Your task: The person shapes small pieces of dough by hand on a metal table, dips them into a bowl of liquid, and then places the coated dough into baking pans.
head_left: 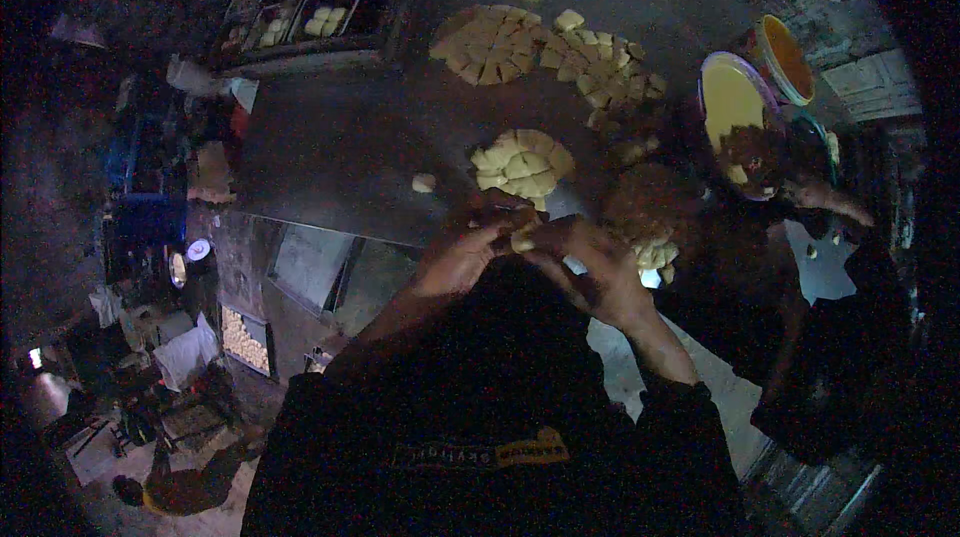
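My left hand (465, 249) and my right hand (590, 267) meet just above the near edge of a dark metal worktable (340, 147). Both pinch one small pale dough piece (521, 240) between their fingertips. Right behind the hands lies a heap of cut dough pieces (522, 165). A single dough lump (424, 182) sits alone to the left of that heap. Further back, a flat round of dough cut into squares (490, 44) and a looser spread of cut pieces (605, 62) cover the table.
Metal baking trays (330, 7) holding dough pieces stand at the back left. A yellow plate (733, 97) and an orange bowl (785, 57) sit at the right, where another person (800, 237) works. More dough (652, 253) lies by my right hand.
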`<state>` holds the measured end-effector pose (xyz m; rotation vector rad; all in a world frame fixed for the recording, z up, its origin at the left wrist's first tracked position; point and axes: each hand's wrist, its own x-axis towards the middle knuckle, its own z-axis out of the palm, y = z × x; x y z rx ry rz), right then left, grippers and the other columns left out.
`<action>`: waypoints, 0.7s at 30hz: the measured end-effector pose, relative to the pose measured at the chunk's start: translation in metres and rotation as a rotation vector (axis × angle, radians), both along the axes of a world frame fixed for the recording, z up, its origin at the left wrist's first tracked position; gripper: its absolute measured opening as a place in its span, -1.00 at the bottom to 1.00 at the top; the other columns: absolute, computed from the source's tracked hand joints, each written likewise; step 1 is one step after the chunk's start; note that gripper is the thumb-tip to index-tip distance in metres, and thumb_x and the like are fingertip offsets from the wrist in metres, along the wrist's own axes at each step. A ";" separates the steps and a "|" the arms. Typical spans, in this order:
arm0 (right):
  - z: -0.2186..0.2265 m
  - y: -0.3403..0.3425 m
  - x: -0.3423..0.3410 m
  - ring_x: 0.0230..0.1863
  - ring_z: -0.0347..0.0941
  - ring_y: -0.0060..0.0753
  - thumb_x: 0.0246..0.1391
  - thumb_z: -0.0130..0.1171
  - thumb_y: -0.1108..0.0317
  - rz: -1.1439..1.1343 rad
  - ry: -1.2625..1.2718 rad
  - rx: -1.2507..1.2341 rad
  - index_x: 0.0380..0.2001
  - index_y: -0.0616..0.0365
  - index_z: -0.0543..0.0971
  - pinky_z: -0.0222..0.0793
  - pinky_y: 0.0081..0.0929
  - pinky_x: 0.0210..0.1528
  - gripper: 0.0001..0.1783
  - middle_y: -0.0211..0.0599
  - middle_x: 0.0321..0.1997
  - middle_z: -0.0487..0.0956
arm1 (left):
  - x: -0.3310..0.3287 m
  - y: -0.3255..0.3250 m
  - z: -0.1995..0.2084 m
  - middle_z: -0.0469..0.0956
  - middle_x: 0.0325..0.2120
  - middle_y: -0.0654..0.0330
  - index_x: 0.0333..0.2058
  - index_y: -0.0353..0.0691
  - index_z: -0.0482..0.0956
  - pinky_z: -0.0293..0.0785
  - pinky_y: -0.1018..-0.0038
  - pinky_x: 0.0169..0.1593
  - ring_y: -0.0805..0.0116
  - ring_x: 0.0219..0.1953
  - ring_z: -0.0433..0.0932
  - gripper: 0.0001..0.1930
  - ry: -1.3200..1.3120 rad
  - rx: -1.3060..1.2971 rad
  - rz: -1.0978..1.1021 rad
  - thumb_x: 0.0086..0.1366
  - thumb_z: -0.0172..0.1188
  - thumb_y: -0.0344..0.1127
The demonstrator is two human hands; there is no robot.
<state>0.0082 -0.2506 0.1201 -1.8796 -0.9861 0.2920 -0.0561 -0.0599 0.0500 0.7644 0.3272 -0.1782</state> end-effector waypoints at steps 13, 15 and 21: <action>-0.013 0.109 -0.021 -0.17 0.59 -0.32 0.01 0.32 0.58 -0.116 -0.065 -0.102 -0.06 0.09 0.66 0.55 -0.46 -0.22 -0.63 -0.20 0.13 0.48 | -0.023 0.109 0.010 0.61 -0.17 0.09 -0.13 -0.38 0.57 0.69 0.44 -0.15 0.39 -0.16 0.62 -0.82 -0.124 0.512 -0.012 0.36 0.18 -0.41; -0.027 0.116 -0.027 -0.16 0.60 -0.32 -0.03 0.36 0.56 -0.155 -0.082 -0.160 -0.03 0.08 0.66 0.55 -0.47 -0.21 -0.57 -0.21 0.04 0.57 | -0.029 0.112 0.009 0.60 -0.15 0.08 -0.10 -0.38 0.55 0.71 0.40 -0.14 0.38 -0.16 0.62 -0.79 -0.059 0.348 -0.039 0.40 0.13 -0.36; -0.036 0.128 -0.039 -0.21 0.62 -0.34 -0.05 0.35 0.60 -0.100 0.029 -0.098 -0.17 0.18 0.66 0.56 -0.45 -0.24 -0.69 -0.22 -0.19 0.64 | -0.044 0.144 -0.005 0.59 -0.13 0.11 0.01 -0.36 0.51 0.68 0.39 -0.09 0.35 -0.09 0.60 -0.70 0.026 0.143 -0.250 0.44 0.08 -0.27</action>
